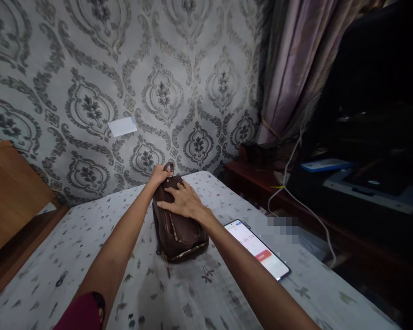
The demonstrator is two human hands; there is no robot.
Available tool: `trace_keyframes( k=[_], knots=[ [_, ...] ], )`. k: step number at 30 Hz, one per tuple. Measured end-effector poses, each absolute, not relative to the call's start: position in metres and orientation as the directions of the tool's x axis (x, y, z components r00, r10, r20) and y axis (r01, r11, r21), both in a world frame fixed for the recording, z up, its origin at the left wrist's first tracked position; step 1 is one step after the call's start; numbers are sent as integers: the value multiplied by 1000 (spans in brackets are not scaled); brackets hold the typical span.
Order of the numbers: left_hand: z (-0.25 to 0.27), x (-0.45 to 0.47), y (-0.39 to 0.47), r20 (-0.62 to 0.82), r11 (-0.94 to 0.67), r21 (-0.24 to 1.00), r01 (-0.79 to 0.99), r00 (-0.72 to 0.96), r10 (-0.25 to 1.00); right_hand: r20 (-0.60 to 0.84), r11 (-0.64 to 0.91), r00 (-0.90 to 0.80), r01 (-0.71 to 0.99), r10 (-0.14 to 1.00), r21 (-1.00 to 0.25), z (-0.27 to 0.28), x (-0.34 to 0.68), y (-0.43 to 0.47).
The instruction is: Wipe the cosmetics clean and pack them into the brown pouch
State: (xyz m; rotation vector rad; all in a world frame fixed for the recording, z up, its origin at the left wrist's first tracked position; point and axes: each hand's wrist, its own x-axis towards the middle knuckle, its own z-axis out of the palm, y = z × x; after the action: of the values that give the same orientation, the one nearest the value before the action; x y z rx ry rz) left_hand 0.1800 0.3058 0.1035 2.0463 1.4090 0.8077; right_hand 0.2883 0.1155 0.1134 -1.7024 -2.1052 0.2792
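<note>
A brown leather bag (187, 229) with gold zippers lies on the patterned sheet, its zipped end toward me. My left hand (159, 174) is closed on the bag's far end, beside the small handle loop (170, 167). Across the upper face of the bag rests my right hand (183, 200), open, with fingers spread over the leather. The right forearm passes over the sheet in front of the phone and hides part of it. What lies under my right palm is hidden.
A phone (270, 263) with a lit timer screen lies right of the bag on the bed sheet (158, 298). Wooden furniture (17, 192) stands at the left. On the right are a dark red table (239, 176), a white cable (311, 208) and a pink curtain (292, 64).
</note>
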Motion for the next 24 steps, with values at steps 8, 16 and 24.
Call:
trace_keyframes(
  k=[8, 16, 24],
  knots=[
    [102, 174, 303, 193, -365, 774, 517, 357, 914, 185, 217, -153, 888, 971, -405, 116, 286, 111],
    [102, 174, 303, 192, -390, 779, 491, 406, 893, 224, 224, -142, 888, 964, -401, 112, 285, 111],
    [98, 178, 312, 300, -467, 750, 468, 388, 871, 215, 220, -143, 893, 966, -393, 115, 285, 107]
  ],
)
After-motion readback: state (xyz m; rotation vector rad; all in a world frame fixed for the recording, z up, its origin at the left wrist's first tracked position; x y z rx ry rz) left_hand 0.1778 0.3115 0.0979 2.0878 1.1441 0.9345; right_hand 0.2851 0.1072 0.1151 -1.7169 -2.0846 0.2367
